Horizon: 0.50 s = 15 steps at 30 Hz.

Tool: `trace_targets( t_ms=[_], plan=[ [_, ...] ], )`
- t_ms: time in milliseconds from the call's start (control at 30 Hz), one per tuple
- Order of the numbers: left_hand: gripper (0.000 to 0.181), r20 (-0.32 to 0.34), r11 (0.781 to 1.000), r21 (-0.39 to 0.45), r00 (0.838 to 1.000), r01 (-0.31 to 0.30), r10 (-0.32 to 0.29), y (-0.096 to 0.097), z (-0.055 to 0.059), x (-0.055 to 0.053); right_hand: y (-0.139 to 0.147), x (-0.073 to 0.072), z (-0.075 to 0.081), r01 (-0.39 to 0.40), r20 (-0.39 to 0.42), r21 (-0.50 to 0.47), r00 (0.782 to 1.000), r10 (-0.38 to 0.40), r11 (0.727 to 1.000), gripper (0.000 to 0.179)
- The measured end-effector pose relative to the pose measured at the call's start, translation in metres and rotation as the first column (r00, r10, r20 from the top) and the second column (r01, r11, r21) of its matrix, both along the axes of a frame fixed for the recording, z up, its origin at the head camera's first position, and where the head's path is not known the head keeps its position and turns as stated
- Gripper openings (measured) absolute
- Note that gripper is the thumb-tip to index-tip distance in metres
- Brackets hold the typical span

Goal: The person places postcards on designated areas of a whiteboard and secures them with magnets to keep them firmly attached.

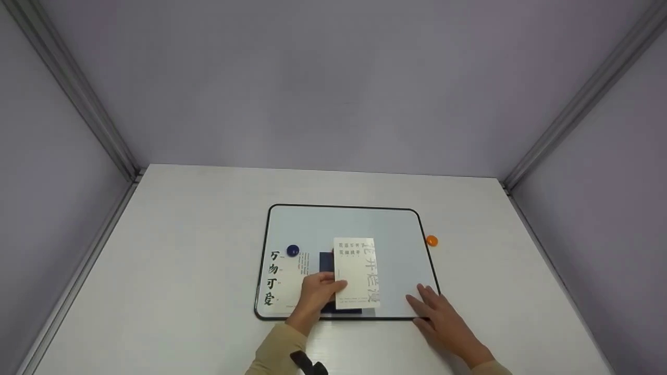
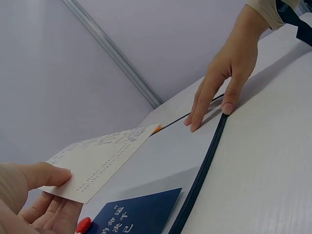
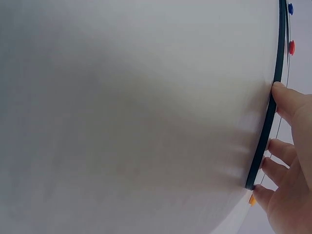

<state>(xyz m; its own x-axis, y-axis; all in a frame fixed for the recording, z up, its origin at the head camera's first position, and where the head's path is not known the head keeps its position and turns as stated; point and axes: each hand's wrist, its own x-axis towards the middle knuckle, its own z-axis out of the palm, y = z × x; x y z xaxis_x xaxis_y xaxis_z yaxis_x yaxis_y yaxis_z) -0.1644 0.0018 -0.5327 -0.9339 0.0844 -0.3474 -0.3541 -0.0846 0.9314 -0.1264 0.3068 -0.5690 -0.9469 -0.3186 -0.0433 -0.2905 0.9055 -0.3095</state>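
My left hand (image 1: 315, 292) pinches a cream card (image 1: 357, 276) with printed characters by its left edge, thumb on top and fingers beneath. The card is raised and tilted over a small whiteboard (image 1: 333, 221) with a black frame. Below it, a navy card (image 2: 139, 212) with white characters lies on the board, partly covered in the head view. A red magnet (image 2: 84, 225) sits at the navy card's edge. My right hand (image 1: 443, 319) rests at the board's near right corner, fingers spread, thumb on the frame (image 3: 265, 122).
On the board's left lies another pale card (image 1: 288, 286) with large black characters, a blue magnet (image 1: 293, 250) at its top edge. An orange magnet (image 1: 432, 240) lies just outside the board's right edge. The white table (image 1: 198, 250) is enclosed by grey walls (image 1: 333, 94).
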Motion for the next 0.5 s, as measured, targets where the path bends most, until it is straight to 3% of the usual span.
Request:
trace_targets(
  t_ms=[100, 500],
  plan=[
    [0.039, 0.008, 1.000, -0.007, 1.000, 0.008, -0.008, 0.004, -0.001, 0.001, 0.001, 0.001, 0.000, -0.015, -0.038, -0.002, 0.999, 0.015, 1.000, 0.049],
    [0.040, 0.054, 1.000, -0.007, 0.998, 0.025, -0.024, 0.019, -0.006, 0.000, 0.000, 0.001, -0.003, 0.008, -0.035, 0.007, 0.999, -0.008, 1.000, 0.049]
  ],
)
